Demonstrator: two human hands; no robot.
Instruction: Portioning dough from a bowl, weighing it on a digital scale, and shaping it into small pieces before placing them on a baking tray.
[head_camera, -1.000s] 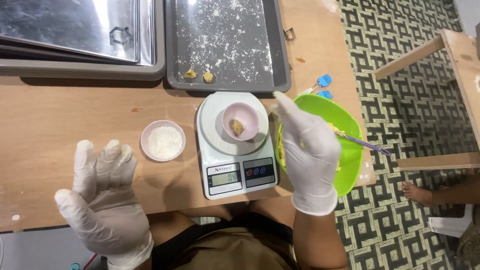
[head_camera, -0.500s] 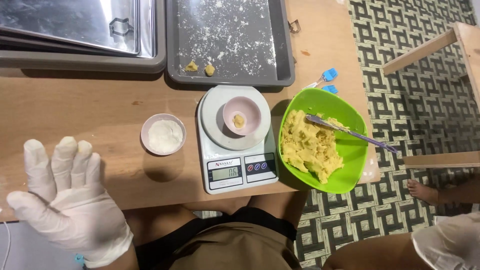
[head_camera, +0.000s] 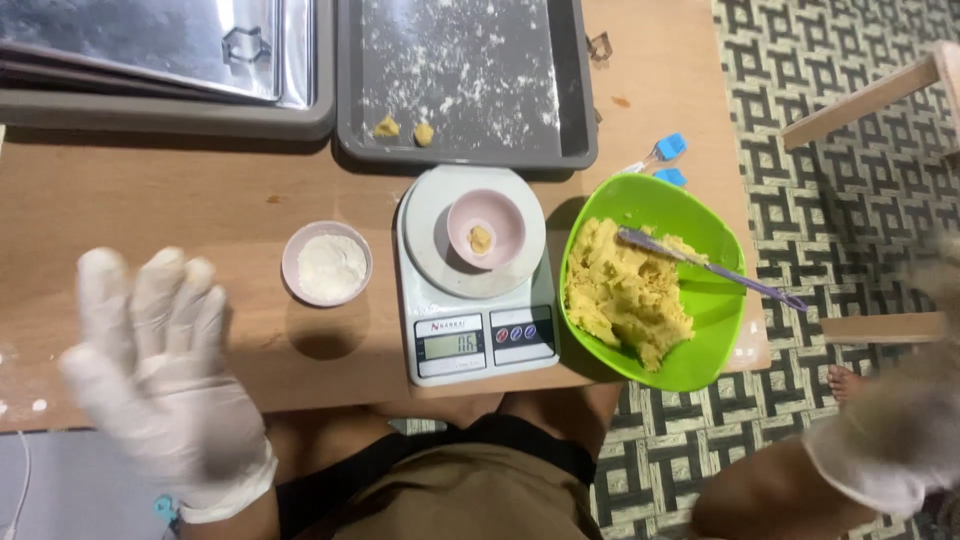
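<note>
My left hand (head_camera: 160, 370), in a white glove, is spread flat and open over the near left of the wooden table (head_camera: 150, 200), holding nothing. My right hand (head_camera: 900, 430), also gloved, is blurred at the right edge, off the table above the patterned floor; its fingers are not clear. Between them stands a white kitchen scale (head_camera: 475, 285) with a small pink bowl (head_camera: 486, 228) on its plate, holding a bit of yellow dough. A green bowl (head_camera: 690, 340) of yellow dough, with a purple-handled utensil (head_camera: 715, 268) resting in it, sits to the right of the scale.
A small bowl of white flour (head_camera: 327, 263) stands left of the scale. A floured dark baking tray (head_camera: 465, 85) with two dough pieces lies behind it, with stacked trays (head_camera: 160, 60) at the far left. A blue brush (head_camera: 665, 152) lies near the green bowl. A wooden stool (head_camera: 880, 95) stands to the right.
My right hand left the green bowl, went out of view, and now shows blurred at the far right. My left hand stayed spread open, shifting slightly right.
</note>
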